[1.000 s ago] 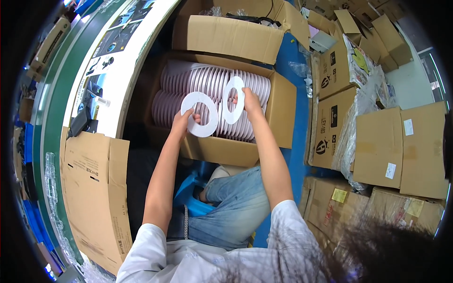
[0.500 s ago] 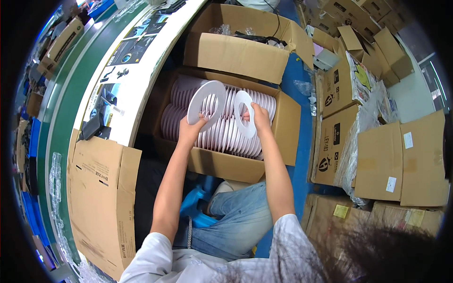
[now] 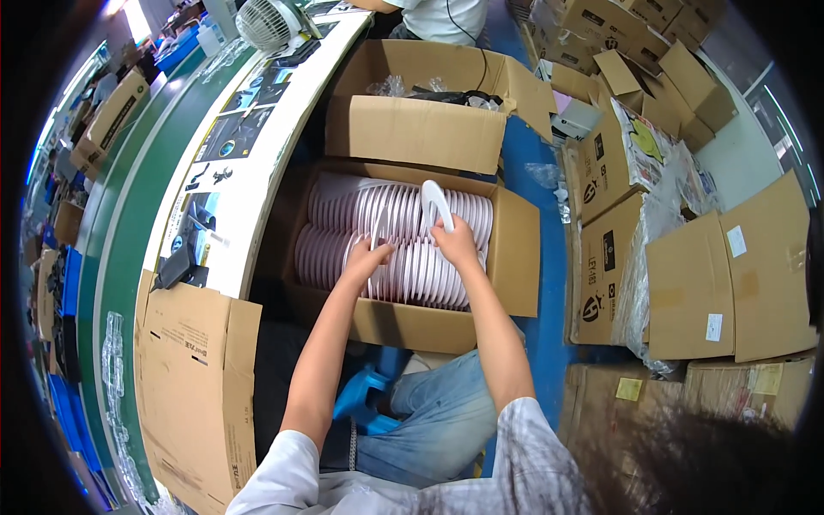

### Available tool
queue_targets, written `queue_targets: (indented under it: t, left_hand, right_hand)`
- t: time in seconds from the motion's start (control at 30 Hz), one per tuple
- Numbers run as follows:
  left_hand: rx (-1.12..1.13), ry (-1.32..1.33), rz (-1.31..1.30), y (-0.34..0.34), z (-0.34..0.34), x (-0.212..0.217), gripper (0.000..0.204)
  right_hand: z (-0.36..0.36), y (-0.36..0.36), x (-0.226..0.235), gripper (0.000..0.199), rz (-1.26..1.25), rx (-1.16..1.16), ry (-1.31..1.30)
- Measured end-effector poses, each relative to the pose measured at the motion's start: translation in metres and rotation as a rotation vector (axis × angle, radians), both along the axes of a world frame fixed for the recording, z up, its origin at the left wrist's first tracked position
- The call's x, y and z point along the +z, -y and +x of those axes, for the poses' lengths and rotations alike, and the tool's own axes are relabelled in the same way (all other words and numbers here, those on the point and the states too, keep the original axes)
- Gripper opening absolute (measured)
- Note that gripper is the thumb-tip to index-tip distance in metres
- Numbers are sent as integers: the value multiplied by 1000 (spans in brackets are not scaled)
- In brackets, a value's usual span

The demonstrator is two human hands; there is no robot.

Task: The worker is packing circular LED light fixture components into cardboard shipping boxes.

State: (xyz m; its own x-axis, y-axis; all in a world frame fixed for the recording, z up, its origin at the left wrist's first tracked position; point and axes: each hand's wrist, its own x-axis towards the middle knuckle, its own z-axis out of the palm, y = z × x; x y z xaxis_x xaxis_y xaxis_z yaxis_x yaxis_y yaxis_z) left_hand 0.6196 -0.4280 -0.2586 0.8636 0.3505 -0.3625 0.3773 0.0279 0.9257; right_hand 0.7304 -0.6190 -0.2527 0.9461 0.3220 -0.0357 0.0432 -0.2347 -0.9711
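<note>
Left hand [image 3: 371, 257]: fingers closed on a thin white ring [image 3: 375, 243], now seen edge-on and upright, its lower part among the packed rings.
Right hand [image 3: 455, 243]: fingers clamped on a second white ring [image 3: 434, 206], tilted, its top standing clear above the rows.
Change, one second: both rings were held flat-faced toward the camera, above the stack; they have since turned on edge and come down to the rows.
Change, half a second: the left ring was raised and angled; it now sits lower, in line with its neighbours.
Reading: judged from the turn to the edge-on pose matching the packed rings, the two pieces are being set into the rows rather than lifted out; the left one looks nearly seated, the right one not yet.
Box [image 3: 515, 257]: open carton at the person's knees, holding two rows of rings [image 3: 343, 210] on edge, close together.
Second box [image 3: 412, 129]: just beyond, open, with clear bags and a dark cable inside.
Bench [image 3: 249, 172]: white-topped, to the left of both boxes, carrying printed sheets and small dark parts.
Surroundings: flat cartons [image 3: 730, 275] stacked at right; a fan [image 3: 266, 21] at the far end of the bench.
</note>
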Motion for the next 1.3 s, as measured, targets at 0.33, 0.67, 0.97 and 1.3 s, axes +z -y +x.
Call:
queue_targets:
  t: [0.33,0.67,0.97,1.3]
  left_hand:
    - [-125,-34,726,-3,28,32,21]
    - [-161,15,662,-12,23,22,23]
    - [-70,123,847,-33,12,15,24]
    - [-495,247,1048,-4,13,49,20]
  right_hand:
    - [-14,-7,23,27,-218,242,266]
    - [-19,-16,16,21,-163,251,334]
    - [-18,-29,-27,14,71,176,169]
    - [-8,-8,0,15,119,440,-420]
